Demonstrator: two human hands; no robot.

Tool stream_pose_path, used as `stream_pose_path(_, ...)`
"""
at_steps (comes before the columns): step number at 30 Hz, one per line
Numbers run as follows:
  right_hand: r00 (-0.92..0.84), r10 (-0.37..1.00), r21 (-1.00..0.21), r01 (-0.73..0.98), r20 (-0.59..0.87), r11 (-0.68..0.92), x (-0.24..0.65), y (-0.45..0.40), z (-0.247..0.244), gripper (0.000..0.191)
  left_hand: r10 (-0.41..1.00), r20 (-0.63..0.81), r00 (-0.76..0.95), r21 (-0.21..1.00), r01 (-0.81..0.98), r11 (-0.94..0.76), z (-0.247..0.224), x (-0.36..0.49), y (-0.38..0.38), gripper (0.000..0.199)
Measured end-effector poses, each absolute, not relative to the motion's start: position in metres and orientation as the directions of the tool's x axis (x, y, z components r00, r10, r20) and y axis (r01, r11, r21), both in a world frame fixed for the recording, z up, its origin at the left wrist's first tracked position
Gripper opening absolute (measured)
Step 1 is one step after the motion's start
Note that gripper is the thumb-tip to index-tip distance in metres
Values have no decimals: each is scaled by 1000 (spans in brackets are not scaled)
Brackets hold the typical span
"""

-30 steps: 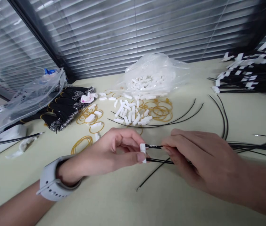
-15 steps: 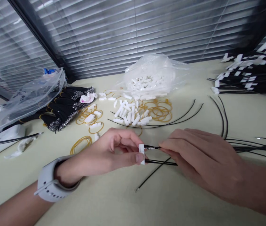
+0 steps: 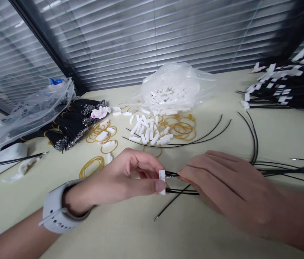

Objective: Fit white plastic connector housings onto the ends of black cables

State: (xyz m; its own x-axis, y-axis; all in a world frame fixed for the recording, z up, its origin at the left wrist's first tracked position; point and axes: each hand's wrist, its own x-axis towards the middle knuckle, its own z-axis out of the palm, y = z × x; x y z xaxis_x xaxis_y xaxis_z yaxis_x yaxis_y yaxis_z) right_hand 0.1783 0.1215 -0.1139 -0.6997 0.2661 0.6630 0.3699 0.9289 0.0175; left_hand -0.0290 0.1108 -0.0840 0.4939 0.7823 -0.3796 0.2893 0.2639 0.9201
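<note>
Between the thumb and fingers of my left hand [image 3: 133, 174] is a white connector housing [image 3: 162, 176], held upright. Several black wires [image 3: 182, 192] run from its right side toward my right hand [image 3: 222, 183]. My right fingers are closed on black wires just right of the housing, and bare metal ends show in the gap. Under the hands, one loose black wire [image 3: 168, 208] slants down-left across the table to a metal tip. The right palm hides part of the wires, which come out again behind the hand.
Loose white housings [image 3: 152, 131] lie beyond my hands beside yellow rubber bands [image 3: 181, 128]. Behind them sits a clear bag [image 3: 173, 81] of housings. Bundled black wires [image 3: 73, 124] lie at left, and finished-looking wire assemblies [image 3: 284, 84] are piled at far right.
Both hands have shifted slightly down with the housing. My right fingertips have come a little closer to the housing, and the gap with the bare ends is shorter.
</note>
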Motion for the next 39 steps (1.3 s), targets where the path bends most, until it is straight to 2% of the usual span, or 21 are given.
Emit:
stream_pose_path(4, -713, 237, 30, 339, 660, 940, 178, 122, -112, 24, 791, -359, 495, 925, 302, 231, -83, -28, 108, 13)
stream_pose_path(9, -724, 275, -9, 348, 632, 937, 178, 121, -115, 22, 787, -352, 506, 929, 290, 229, -86, -27, 106, 13)
stream_pose_path(13, -693, 335, -111, 347, 639, 931, 177, 123, -119, 10, 777, -350, 523, 933, 267, 241, -85, -27, 107, 12)
stream_pose_path(20, -531, 438, -267, 369, 725, 890, 177, 124, -110, 9, 808, -320, 495, 947, 185, 261, -88, -26, 108, 8)
stream_pose_path(27, -609, 579, -444, 378, 542, 812, 174, 122, -117, 8, 835, -305, 459, 949, 220, 225, -92, -24, 109, 11)
stream_pose_path(32, -619, 592, -443, 398, 516, 803, 175, 122, -120, 9, 833, -310, 459, 942, 263, 206, -91, -24, 109, 11)
stream_pose_path(39, -625, 593, -375, 459, 508, 805, 174, 124, -122, 14, 829, -301, 472, 934, 320, 158, -92, -24, 110, 12)
